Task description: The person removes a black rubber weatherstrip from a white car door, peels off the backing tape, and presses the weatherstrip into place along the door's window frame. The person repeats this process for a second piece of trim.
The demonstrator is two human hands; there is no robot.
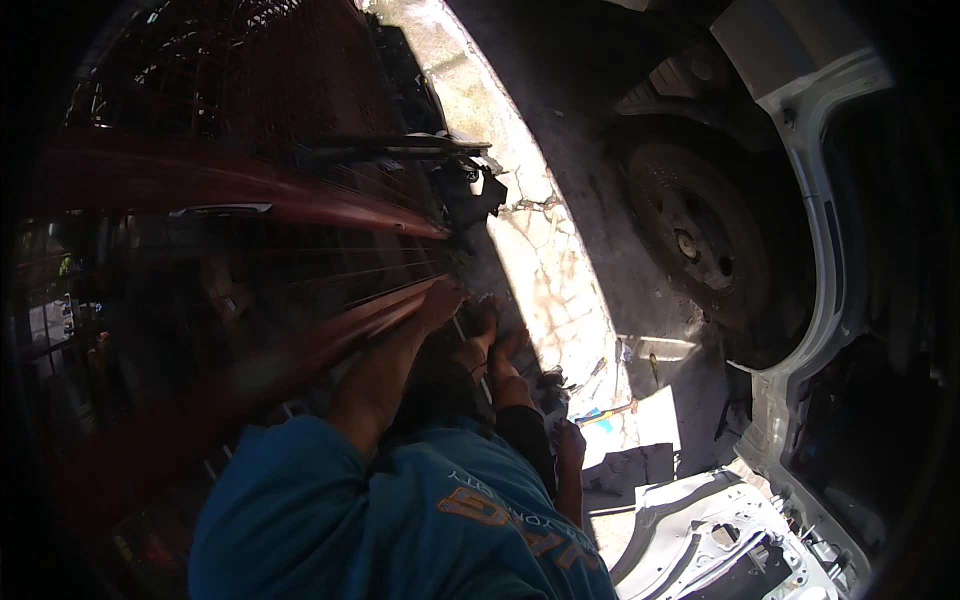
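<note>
presently, in the head view, the left hand [440,300] is at the right end of a long, dull red metal bar [335,340], which lies to the left of the crouching body and seems to be part of a large red frame with thin rods. its fingers look bent toward the bar, but shade covers them, so i cannot tell how closed they are or if they truly grip. the right hand [570,445] is lower, at the right side of the body; it appears partly curled, yet i cannot tell whether it has hold of anything.

my first worry is the bare foot [487,318] just beside the left hand: if the bar slipped or the frame tipped, toes could be pinched, since no closed shoe is visible. also, a weak grip could let the fingers be trapped under the metal.

the strong contrast between deep shade and the sunlit, cracked concrete strip [560,280] could cause a wrong placing of the hands. on that ground, a thin orange-handled tool [620,409] might be stepped on. finally, the white metal door panel [670,520], near the right forearm, could scrape the skin if the person leaned back carelessly.
</note>
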